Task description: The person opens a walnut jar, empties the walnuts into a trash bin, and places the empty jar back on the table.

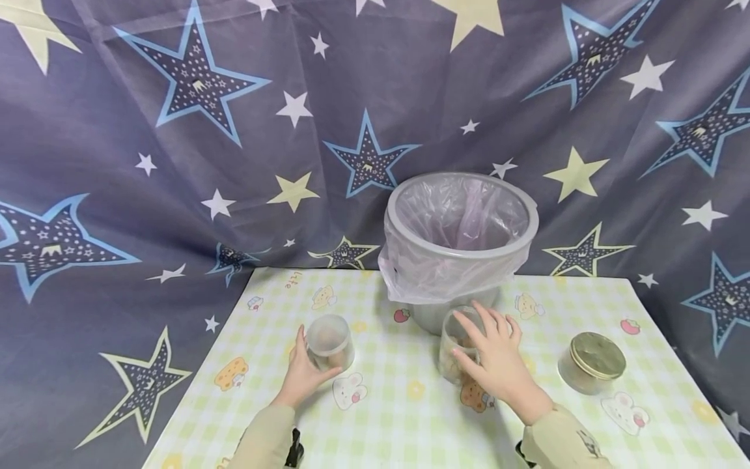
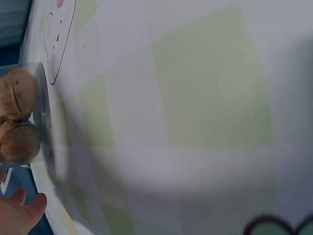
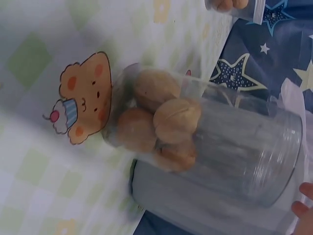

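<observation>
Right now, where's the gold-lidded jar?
In the head view, the gold-lidded jar stands toward the right side of the table, right of the right hand and just above a printed rabbit.

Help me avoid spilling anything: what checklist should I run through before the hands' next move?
1. Walnuts inside the open clear jar: ok, gathered at its bottom.
2. Right hand secure on that jar: cannot tell; it is at the jar's upper part, but firm contact is unclear.
3. Left hand secure on the short clear container: cannot tell; it is close beside it.
4. Short container's top covered: cannot tell; it looks cloudy.
5. Plastic liner over the gray bin's rim: ok, folded outward at the front.
6. Gold lid on the far-right jar: ok, apart from both hands.
</observation>
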`<state>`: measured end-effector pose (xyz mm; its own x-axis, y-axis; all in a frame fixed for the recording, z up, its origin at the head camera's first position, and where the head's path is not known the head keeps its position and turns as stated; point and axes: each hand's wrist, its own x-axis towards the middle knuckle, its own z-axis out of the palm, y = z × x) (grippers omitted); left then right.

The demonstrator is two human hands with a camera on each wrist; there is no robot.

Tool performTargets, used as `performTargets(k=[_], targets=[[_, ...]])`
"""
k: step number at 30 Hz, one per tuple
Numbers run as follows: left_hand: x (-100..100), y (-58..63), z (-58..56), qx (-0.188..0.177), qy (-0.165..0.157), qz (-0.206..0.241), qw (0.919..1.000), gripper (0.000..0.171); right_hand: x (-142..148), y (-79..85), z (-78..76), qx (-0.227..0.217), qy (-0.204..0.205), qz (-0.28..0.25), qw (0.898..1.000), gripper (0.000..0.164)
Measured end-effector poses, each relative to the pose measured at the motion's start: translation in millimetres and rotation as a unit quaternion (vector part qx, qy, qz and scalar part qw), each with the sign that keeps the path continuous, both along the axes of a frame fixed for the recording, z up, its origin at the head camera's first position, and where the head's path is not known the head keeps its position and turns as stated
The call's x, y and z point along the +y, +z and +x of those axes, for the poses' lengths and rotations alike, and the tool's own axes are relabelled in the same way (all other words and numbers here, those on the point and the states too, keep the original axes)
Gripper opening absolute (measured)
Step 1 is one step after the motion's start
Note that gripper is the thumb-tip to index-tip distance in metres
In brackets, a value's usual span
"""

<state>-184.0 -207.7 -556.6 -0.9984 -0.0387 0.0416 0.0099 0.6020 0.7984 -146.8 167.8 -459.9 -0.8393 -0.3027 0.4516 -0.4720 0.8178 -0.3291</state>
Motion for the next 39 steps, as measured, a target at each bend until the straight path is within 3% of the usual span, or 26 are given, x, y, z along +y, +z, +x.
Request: performTargets(k=[7,14,22,32,39], targets=[[7.9,-2.7,-11.2,-0.008,0.008,0.069,0.9976,0.121,-10.1,0.0,-3.8,0.022,0.027,0.021,0.999,0.056],[10.1,-9.9,-15.4,0.002,0.014,0.163,0.9865,0.101,-19.6,2.2,-4.5,0.022,0.048,0.03,0.998,0.056],[17.8,-13.1,-12.1,0.021,0.034,0.183,0.9823,0.096,-28.6,2.4,-2.6,0.006,0.063,0.035,0.997,0.058],[35.9,-3.7,-5.8,0.014,-0.001,0.186,0.9824,0.096,-36.5,1.7,3.5,0.012,0.07,0.024,0.997,0.057],[48.5,14.2,-3.0,0.029,-0.028,0.178,0.9833,0.094,-41.9,5.9,2.6,0.03,0.08,0.02,0.996,0.056]])
